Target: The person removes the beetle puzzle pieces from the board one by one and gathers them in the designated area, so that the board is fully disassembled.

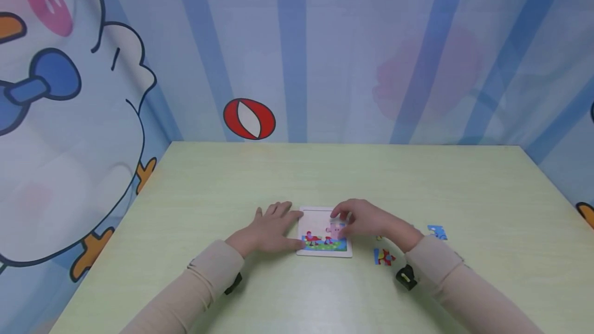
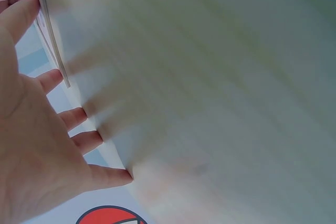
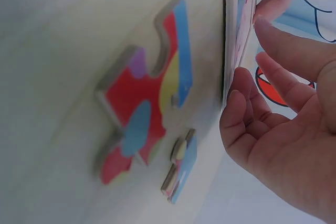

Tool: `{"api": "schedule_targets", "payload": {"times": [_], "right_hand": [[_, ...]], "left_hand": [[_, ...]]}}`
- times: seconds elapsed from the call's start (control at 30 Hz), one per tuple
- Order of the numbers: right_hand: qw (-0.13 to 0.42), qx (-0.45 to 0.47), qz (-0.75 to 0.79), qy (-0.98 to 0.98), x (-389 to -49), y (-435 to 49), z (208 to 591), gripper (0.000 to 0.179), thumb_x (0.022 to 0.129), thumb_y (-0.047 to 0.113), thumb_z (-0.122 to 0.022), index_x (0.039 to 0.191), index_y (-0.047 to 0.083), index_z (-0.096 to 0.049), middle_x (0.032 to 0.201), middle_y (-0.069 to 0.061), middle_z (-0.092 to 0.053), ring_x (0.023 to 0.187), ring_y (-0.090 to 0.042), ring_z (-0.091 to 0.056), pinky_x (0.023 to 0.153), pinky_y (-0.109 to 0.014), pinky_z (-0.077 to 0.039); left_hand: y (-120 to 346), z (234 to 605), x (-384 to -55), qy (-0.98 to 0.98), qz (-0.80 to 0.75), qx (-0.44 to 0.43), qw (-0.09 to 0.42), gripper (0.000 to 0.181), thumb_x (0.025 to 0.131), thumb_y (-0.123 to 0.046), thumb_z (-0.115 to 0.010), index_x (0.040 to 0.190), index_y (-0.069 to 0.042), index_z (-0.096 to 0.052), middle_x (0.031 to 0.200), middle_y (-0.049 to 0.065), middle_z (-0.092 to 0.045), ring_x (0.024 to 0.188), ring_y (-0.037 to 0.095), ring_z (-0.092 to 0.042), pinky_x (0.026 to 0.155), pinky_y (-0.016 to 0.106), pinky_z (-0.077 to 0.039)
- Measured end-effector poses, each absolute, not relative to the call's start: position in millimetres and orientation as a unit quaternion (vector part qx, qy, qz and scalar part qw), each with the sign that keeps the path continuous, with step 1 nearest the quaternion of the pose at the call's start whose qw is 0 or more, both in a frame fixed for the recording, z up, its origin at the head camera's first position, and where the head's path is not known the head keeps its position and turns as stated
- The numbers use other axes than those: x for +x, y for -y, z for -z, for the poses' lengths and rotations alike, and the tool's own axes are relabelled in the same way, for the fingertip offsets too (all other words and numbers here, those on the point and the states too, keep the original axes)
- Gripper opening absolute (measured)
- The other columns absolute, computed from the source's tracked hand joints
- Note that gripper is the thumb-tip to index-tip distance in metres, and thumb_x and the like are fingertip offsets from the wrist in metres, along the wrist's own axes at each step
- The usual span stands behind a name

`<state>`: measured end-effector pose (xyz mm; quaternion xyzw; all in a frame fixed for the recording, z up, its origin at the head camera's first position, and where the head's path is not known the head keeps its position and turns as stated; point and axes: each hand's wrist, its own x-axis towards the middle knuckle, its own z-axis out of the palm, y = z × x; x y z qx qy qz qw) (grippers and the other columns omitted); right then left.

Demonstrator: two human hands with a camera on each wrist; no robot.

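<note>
A white-framed jigsaw tray point(image 1: 323, 253) lies flat on the table, its lower part filled with pieces showing grass and red birds. Above them sits a pink puzzle piece point(image 1: 333, 229) on the right side. My left hand point(image 1: 270, 230) is spread beside the tray, with thumb and index finger at its left edge and the other fingertips on the table. Over the tray's right side arches my right hand point(image 1: 364, 219), thumb by the pink piece and index finger higher up. In the right wrist view nothing shows between thumb and index finger; the other fingers are curled.
Loose puzzle pieces lie right of the tray: a red, yellow and blue piece point(image 3: 134, 114), a smaller piece point(image 3: 184, 163) near it, and a blue piece point(image 1: 436, 232) farther right beyond the forearm. A patterned curtain point(image 1: 343, 55) hangs behind the table's far edge.
</note>
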<state>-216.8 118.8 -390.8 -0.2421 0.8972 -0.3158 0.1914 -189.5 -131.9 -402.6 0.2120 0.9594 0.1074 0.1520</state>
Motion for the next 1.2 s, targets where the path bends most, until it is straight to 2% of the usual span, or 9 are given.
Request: {"api": "schedule_targets", "payload": {"times": [0.4,0.8,1.2], "right_hand": [[0.184,-0.234,0.29,-0.91,-215.0,-111.6,393.1,0.027,0.078,0.001,-0.075,0.103,0.006,-0.067,0.091,-0.004,-0.059,0.083,-0.019,-0.052,0.079,-0.033,-0.049],[0.187,-0.222,0.282,-0.914,-215.9,-110.3,396.2,0.025,0.08,0.003,-0.076,0.102,0.009,-0.067,0.094,-0.003,-0.057,0.085,-0.02,-0.051,0.078,-0.033,-0.049],[0.183,-0.248,0.294,-0.905,-213.0,-116.2,393.6,0.02,0.087,-0.002,-0.064,0.102,0.012,-0.065,0.093,-0.003,-0.06,0.084,-0.019,-0.052,0.077,-0.032,-0.049]], "left_hand": [[131.7,402.2,-189.6,-0.96,-0.106,0.212,0.15,0.072,0.088,-0.056,-0.058,0.148,-0.021,-0.037,0.158,0.013,-0.021,0.145,0.038,-0.016,0.109,0.07,-0.014],[131.5,403.4,-189.2,-0.96,-0.105,0.213,0.15,0.072,0.089,-0.057,-0.057,0.148,-0.021,-0.037,0.158,0.013,-0.022,0.145,0.038,-0.016,0.109,0.069,-0.014],[131.3,403.5,-189.6,-0.961,-0.1,0.212,0.149,0.073,0.089,-0.057,-0.056,0.149,-0.021,-0.036,0.158,0.013,-0.02,0.145,0.038,-0.015,0.109,0.07,-0.014]]}}
